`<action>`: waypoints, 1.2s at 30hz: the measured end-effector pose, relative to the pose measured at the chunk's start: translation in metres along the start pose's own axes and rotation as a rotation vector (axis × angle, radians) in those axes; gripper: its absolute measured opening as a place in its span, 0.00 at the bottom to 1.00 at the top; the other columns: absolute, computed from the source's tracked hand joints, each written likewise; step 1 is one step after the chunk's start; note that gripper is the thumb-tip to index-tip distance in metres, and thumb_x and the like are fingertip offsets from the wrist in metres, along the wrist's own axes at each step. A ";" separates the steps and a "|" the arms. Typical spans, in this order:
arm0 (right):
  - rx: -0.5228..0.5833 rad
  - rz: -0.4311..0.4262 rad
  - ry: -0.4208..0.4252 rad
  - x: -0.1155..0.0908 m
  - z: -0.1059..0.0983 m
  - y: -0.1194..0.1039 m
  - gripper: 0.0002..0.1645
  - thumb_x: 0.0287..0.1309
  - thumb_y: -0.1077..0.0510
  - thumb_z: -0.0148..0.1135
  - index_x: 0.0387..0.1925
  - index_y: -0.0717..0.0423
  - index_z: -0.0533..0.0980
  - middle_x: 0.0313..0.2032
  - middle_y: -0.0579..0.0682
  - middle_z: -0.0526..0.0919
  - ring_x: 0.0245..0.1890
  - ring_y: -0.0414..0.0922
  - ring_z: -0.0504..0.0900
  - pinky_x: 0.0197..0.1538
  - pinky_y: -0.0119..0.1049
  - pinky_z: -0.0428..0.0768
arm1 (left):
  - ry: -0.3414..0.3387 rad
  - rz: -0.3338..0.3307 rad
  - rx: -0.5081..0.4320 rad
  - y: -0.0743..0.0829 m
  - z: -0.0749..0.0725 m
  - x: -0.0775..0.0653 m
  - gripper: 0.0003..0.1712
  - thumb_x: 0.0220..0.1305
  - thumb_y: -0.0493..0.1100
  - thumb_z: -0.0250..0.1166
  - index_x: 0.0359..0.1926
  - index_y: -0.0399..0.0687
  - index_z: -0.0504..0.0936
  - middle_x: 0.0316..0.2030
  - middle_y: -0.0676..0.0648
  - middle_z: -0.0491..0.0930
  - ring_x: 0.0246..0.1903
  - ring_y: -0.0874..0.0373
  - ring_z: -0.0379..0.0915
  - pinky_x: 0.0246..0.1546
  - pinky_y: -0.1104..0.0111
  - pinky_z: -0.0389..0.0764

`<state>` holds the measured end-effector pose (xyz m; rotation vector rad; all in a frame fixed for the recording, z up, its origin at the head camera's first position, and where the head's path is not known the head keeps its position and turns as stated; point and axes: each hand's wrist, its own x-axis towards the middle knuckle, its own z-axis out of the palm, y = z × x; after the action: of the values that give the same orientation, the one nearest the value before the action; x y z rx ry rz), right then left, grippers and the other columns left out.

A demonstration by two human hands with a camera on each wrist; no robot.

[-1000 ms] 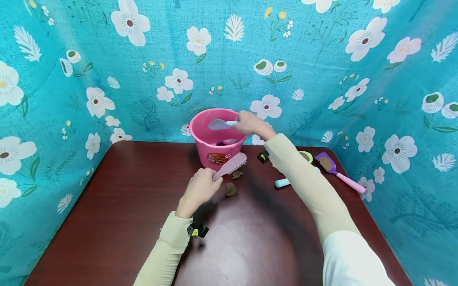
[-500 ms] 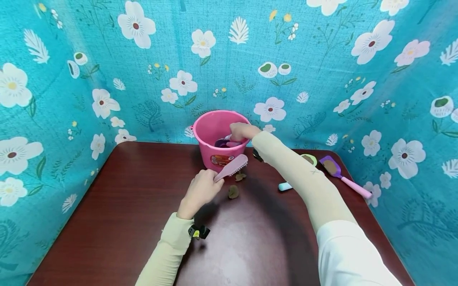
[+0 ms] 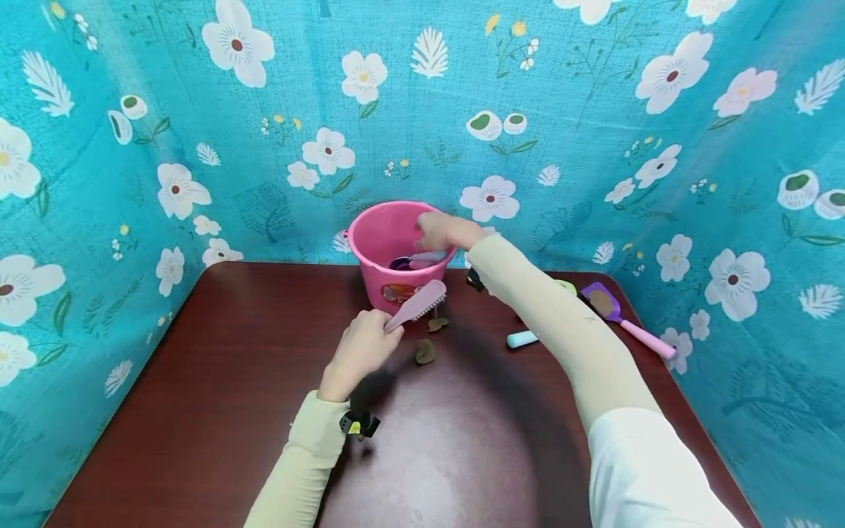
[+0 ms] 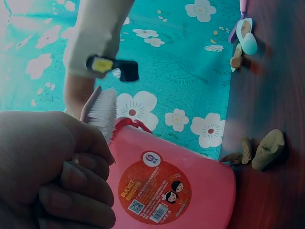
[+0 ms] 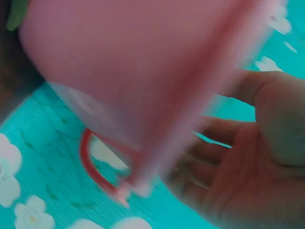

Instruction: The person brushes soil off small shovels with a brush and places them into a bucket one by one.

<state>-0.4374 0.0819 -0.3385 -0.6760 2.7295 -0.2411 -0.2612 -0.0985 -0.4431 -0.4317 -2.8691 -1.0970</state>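
Note:
In the head view, my left hand [image 3: 359, 345] grips the handle of a pink brush [image 3: 417, 302] with white bristles. The brush is held up in front of a pink bucket [image 3: 372, 273] at the back of the table. Above the bucket's right side hovers my right hand [image 3: 444, 231], holding nothing. Its fingers look loosely extended by the rim in the right wrist view, where the bucket [image 5: 119, 62] is blurred. Inside the bucket lie a pale blue piece [image 3: 429, 257] and a dark purple item [image 3: 399, 263]; their full shapes are hidden.
Two brown lumps [image 3: 425, 352] lie before the bucket. To the right are a purple shovel [image 3: 610, 304] with a pink handle, a green-edged item [image 3: 568, 287] and a pale blue handle [image 3: 521, 339], partly behind my right arm. Flowered cloth [image 3: 277, 132] surrounds the table.
My right hand carried a pale blue scoop over the bucket, lowered it inside and let go. The hand is now slightly higher at the rim. The left hand still holds the brush.

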 end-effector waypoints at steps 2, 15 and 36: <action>0.054 -0.037 0.100 -0.013 -0.010 0.002 0.31 0.73 0.54 0.55 0.70 0.66 0.65 0.64 0.63 0.74 0.63 0.55 0.75 0.64 0.48 0.75 | -0.003 -0.012 -0.005 -0.001 0.000 0.000 0.21 0.67 0.41 0.62 0.15 0.48 0.71 0.11 0.52 0.63 0.13 0.61 0.58 0.14 0.69 0.62; 0.291 0.194 0.631 -0.100 -0.007 0.112 0.20 0.72 0.54 0.50 0.24 0.58 0.73 0.20 0.49 0.72 0.20 0.45 0.67 0.27 0.38 0.67 | -0.014 -0.009 -0.022 0.001 0.000 0.001 0.20 0.68 0.42 0.63 0.17 0.47 0.74 0.12 0.50 0.66 0.13 0.59 0.60 0.15 0.69 0.63; 0.090 0.746 0.124 -0.105 0.141 0.197 0.28 0.67 0.40 0.50 0.19 0.54 0.76 0.23 0.52 0.81 0.25 0.47 0.79 0.29 0.39 0.76 | -0.039 -0.016 -0.039 0.003 0.005 0.000 0.17 0.67 0.41 0.63 0.19 0.46 0.76 0.12 0.49 0.68 0.12 0.58 0.61 0.14 0.69 0.66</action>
<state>-0.3850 0.2917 -0.4891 0.4065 2.8419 -0.2228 -0.2600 -0.0934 -0.4451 -0.4381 -2.8937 -1.1618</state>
